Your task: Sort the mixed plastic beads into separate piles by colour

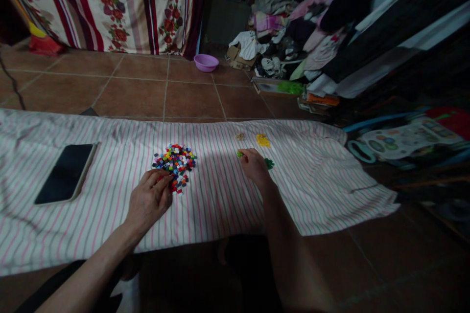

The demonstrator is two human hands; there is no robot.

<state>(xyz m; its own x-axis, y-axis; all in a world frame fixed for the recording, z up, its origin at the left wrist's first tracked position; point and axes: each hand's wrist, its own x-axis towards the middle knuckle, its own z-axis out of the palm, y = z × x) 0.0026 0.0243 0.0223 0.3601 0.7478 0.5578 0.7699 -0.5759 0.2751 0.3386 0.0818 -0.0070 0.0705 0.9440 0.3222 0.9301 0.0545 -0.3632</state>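
A heap of small many-coloured cube-like beads (179, 160) lies on a striped cloth (216, 195). My left hand (151, 195) rests at the heap's lower left edge, fingers stretched out with their tips among the beads. Farther right, my right hand (253, 165) is closed in a pinch. Its fingertips touch a few light green beads (240, 154); whether one is between them is hidden. Dark green beads (269, 163) sit just beyond that hand's right side. Small groups of yellow beads (263, 140) and beige beads (240, 136) lie toward the cloth's far edge.
A dark-screened phone (66, 174) lies at the left of the cloth. Across the tiled floor (135, 90) are a purple basin (206, 62) and a floral curtain (121, 7). Clothes (293, 29) are heaped at the back right, with a toy-like panel (407, 139) at the right.
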